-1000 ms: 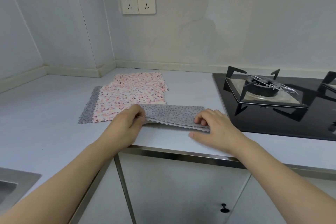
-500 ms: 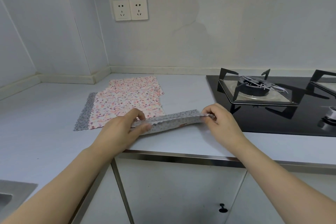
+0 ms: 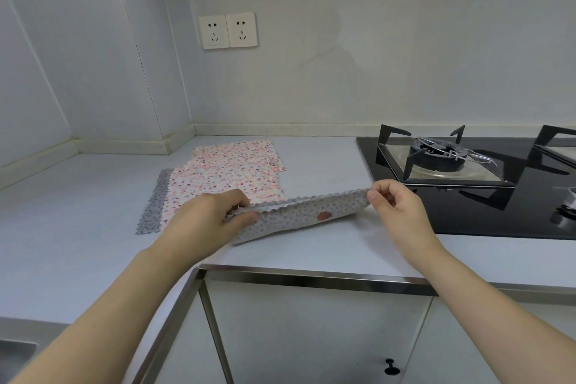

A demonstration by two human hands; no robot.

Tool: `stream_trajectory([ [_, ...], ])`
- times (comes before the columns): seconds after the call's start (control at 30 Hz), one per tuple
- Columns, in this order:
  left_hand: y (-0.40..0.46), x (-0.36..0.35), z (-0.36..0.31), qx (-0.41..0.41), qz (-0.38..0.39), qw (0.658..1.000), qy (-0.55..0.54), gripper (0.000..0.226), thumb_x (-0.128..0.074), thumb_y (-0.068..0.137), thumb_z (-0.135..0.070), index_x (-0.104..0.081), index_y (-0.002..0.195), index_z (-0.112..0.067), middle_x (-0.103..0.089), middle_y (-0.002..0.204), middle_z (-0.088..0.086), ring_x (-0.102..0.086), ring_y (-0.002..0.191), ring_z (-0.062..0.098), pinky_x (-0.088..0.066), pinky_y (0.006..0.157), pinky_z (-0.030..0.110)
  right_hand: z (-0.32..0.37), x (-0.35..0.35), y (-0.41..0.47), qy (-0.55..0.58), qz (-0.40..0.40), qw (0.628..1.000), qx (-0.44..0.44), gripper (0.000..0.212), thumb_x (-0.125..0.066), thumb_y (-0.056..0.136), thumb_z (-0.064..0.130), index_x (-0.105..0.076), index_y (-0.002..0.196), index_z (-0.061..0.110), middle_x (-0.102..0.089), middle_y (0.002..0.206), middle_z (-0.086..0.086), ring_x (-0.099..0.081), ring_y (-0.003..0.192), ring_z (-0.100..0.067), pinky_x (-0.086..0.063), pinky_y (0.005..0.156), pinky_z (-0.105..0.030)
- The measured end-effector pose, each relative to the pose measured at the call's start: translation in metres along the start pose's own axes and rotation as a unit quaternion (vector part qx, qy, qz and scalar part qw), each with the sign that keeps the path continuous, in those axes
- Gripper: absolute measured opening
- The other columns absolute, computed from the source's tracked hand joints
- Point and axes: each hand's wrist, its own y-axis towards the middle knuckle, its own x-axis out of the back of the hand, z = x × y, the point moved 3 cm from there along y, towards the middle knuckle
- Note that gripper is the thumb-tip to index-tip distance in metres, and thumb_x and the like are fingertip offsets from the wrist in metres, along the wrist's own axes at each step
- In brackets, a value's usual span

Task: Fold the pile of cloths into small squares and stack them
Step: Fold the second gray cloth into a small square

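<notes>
The left hand and the right hand each pinch one end of a folded grey dotted cloth, stretched between them just above the desk. Behind the left hand, the pile of pink cloths lies flat.

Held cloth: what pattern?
Grey with small darker dots, scalloped edge, one pinkish spot; the folded cloth shows best in the head view.

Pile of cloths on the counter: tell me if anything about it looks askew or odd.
The pile of cloths is not squared up: the pink floral layers lie fanned and offset, and a grey cloth sticks out at its left edge. No spill or damage shows.
</notes>
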Motion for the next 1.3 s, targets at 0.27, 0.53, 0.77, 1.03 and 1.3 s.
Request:
stream_trajectory([
  [0.27, 0.007, 0.026, -0.016, 0.010, 0.022, 1.000, -0.006, 0.013, -0.054, 0.097, -0.032, -0.060, 0.087, -0.036, -0.062, 0.068, -0.017, -0.057, 0.060, 0.002, -0.042, 0.057, 0.022, 0.030, 0.016, 0.006, 0.041, -0.022, 0.999, -0.010, 0.014, -0.051, 0.097, 0.012, -0.059, 0.091, 0.022, -0.061, 0.091, 0.005, -0.055, 0.082, -0.005, -0.043, 0.074, -0.019],
  [0.53, 0.006, 0.045, -0.040, 0.057, 0.010, 0.993, -0.103, 0.016, -0.064, 0.091, -0.026, -0.065, 0.075, -0.024, -0.065, 0.054, -0.007, -0.061, 0.048, 0.005, -0.043, 0.053, 0.018, 0.057, 0.016, 0.013, 0.150, -0.089, 0.983, -0.053, 0.013, -0.045, 0.099, 0.011, -0.053, 0.092, 0.018, -0.055, 0.090, 0.006, -0.048, 0.081, -0.007, -0.036, 0.072, -0.023],
  [0.77, 0.004, 0.051, -0.049, 0.087, 0.046, 0.971, -0.216, 0.015, -0.070, 0.088, -0.023, -0.066, 0.077, -0.014, -0.068, 0.059, 0.006, -0.063, 0.049, 0.017, -0.052, 0.052, 0.029, 0.066, 0.016, 0.017, 0.016, -0.140, 0.989, 0.036, 0.010, -0.042, 0.100, 0.013, -0.048, 0.105, 0.019, -0.054, 0.096, 0.007, -0.051, 0.089, -0.002, -0.037, 0.074, -0.016],
  [1.03, 0.011, 0.013, -0.016, 0.178, -0.024, 0.961, -0.211, 0.017, -0.061, 0.093, -0.029, -0.064, 0.086, -0.015, -0.066, 0.065, 0.001, -0.060, 0.051, 0.017, -0.054, 0.056, 0.036, 0.050, -0.022, 0.051, -0.327, -0.078, 0.934, 0.120, 0.027, -0.049, 0.090, 0.003, -0.050, 0.116, 0.012, -0.054, 0.112, -0.008, -0.052, 0.100, -0.027, -0.042, 0.085, -0.040],
  [1.3, 0.003, -0.054, -0.031, -0.019, 0.004, 0.999, -0.028, 0.040, -0.043, 0.099, -0.030, -0.045, 0.137, -0.016, -0.046, 0.137, 0.001, -0.040, 0.128, 0.018, -0.028, 0.106, 0.027, -0.007, -0.079, 0.009, -0.468, 0.272, 0.839, 0.048, 0.057, -0.022, 0.100, 0.050, -0.020, 0.151, 0.025, -0.019, 0.159, -0.001, -0.019, 0.144, -0.021, -0.014, 0.118, -0.040],
])
